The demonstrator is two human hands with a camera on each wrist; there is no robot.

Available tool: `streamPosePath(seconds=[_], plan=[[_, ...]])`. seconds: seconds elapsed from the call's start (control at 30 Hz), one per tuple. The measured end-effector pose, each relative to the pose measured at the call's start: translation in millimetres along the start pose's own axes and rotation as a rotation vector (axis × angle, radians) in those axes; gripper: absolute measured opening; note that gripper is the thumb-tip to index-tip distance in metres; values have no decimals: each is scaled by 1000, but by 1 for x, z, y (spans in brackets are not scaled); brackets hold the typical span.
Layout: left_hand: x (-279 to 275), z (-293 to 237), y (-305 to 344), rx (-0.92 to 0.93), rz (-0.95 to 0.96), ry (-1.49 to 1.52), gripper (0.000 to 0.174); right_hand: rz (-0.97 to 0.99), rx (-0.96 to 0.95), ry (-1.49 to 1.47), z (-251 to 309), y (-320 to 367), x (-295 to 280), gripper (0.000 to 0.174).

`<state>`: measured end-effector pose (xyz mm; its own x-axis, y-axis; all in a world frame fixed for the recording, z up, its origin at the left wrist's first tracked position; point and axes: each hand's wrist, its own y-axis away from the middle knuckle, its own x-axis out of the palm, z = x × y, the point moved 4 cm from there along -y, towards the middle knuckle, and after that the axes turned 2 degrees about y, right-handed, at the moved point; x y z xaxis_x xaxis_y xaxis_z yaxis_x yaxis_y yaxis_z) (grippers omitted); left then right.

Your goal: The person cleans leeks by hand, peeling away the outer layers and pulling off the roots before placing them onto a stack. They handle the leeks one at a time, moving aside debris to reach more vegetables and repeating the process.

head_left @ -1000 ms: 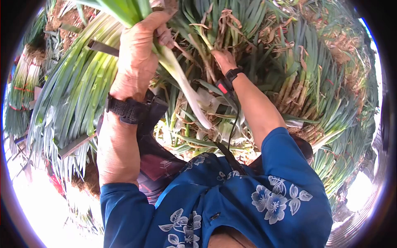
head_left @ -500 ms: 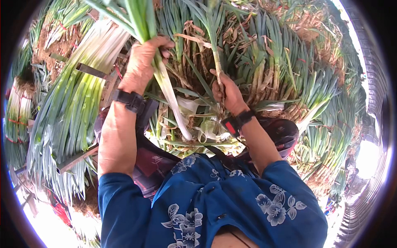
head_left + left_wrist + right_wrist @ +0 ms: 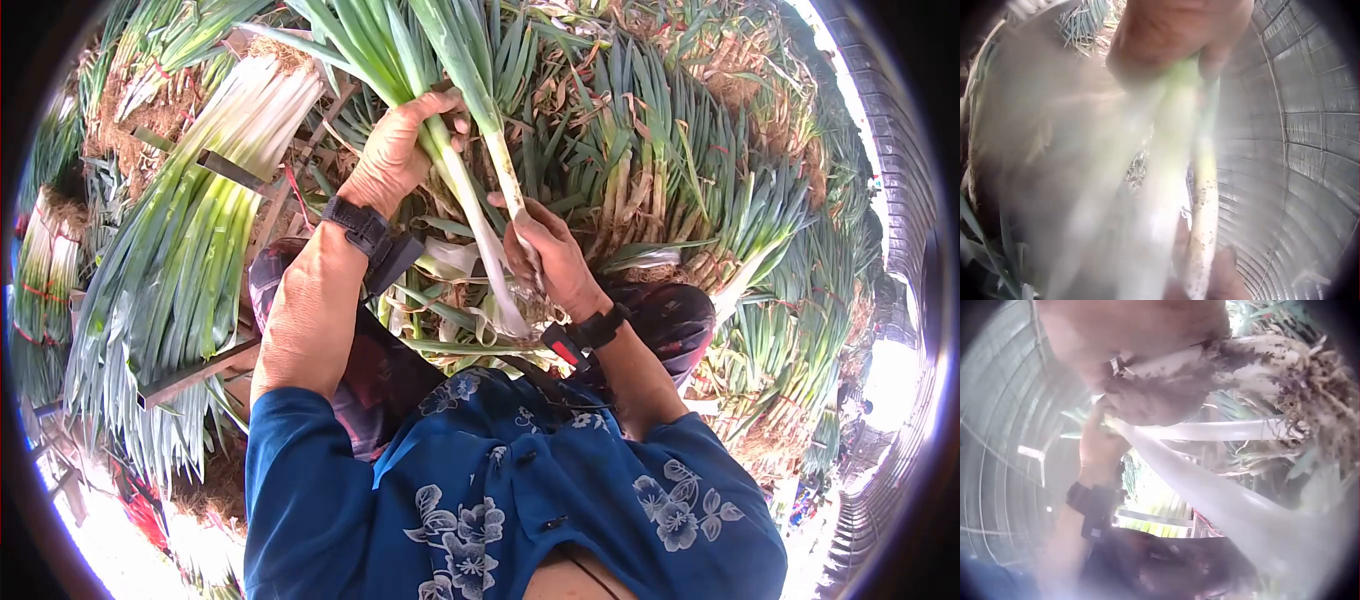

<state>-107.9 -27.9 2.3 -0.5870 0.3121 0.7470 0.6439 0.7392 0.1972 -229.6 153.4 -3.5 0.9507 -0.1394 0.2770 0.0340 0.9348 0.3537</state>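
Note:
In the head view the left hand grips clean white-stemmed leeks, their green leaves rising above it and the white ends slanting down toward the lap. Beside them the right hand holds one more leek by its lower stem, which has brown specks. Its green part leans against the left hand's fingers. The left wrist view shows the speckled stem next to blurred white stems. Soil-covered roots stick out past the right hand in the right wrist view.
A large bundle of leeks lies on a metal frame at the left. Unsorted leeks with dry leaves spread across the back and right. Loose leaves and peelings lie between the knees.
The right hand has pulled a leek out of the pile and brought it up beside the left hand's leeks. The left hand has moved right, toward it.

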Motion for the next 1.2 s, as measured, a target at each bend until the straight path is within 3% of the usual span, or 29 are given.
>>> streamPosePath(seconds=[0.07, 0.17, 0.2, 0.3, 0.33, 0.43, 0.47, 0.73, 0.97, 1.0, 1.13, 1.2], plan=[[9, -3, 4, 38, 60, 10, 17, -118, -48, 201, -2, -6, -2, 31], [2, -5, 3, -25, -47, -90, 17, -77, -191, 328, -4, -16, 1, 29], [1, -7, 2, 3, -78, -135, 17, -74, -119, 320, -3, -16, 4, 30], [2, -8, 5, 61, -121, -214, 17, -33, -156, 492, -4, -45, -2, 31], [4, -7, 5, 104, -136, -256, 17, -163, -149, 379, 16, -46, 11, 31], [2, -2, 5, 125, -145, -394, 21, -59, -197, 185, 36, -77, 15, 38], [2, -1, 5, 153, -136, -398, 19, -114, -133, 61, 39, -81, 19, 28], [7, -13, 16, 230, -84, -525, 16, -12, -115, 302, 47, -93, 12, 16], [7, -8, 25, 289, -28, -528, 18, -71, -137, 293, 33, -95, 21, 16], [7, -8, 27, 290, -20, -522, 18, -48, -33, 272, 32, -93, 20, 23], [3, -23, 35, 307, 13, -516, 17, 29, 30, -333, 15, -92, 19, 19], [2, -27, 40, 299, -23, -535, 17, 84, 64, -332, 28, -85, 30, 19]])
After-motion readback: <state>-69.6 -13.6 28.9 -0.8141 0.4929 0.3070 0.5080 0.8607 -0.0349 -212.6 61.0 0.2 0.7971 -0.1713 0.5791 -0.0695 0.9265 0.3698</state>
